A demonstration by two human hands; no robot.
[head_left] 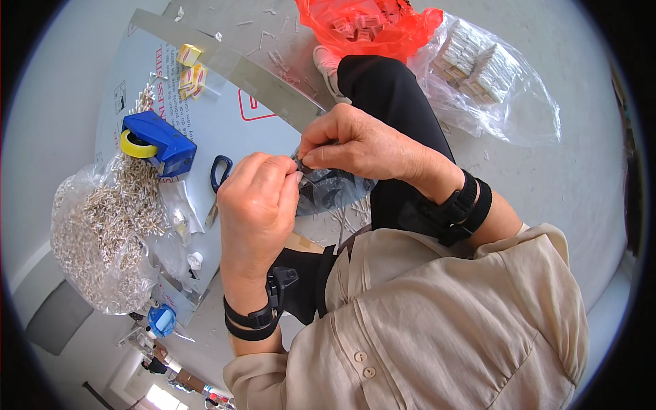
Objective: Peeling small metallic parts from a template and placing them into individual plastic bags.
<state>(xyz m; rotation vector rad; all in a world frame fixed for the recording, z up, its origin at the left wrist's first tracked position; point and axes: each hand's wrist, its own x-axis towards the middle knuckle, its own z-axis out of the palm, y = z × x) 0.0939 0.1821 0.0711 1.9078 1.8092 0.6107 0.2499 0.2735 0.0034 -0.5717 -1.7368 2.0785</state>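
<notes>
In the middle of the frame, the left hand (pixel 256 201) and the right hand (pixel 355 145) almost meet. The thumb and finger of each hand are closed tight on a small dark bit (pixel 303 165). It sits at the top of a see-through plastic bag (pixel 324 195), but I cannot tell if it is part of that bag. Left of the hands, scissors (pixel 216 188) with dark blue handles lie on the pale blue table (pixel 239 140). Farther left is a blue tape dispenser (pixel 179 152) with a yellow tape roll (pixel 130 147). Below it, a big clear bag is full of cotton swabs (pixel 102 232). Little yellow boxes (pixel 193 80) lie at the upper left. At the top is a bright red bag (pixel 328 34), and at the upper right, a clear bag (pixel 529 113) holds white packs (pixel 493 72).
</notes>
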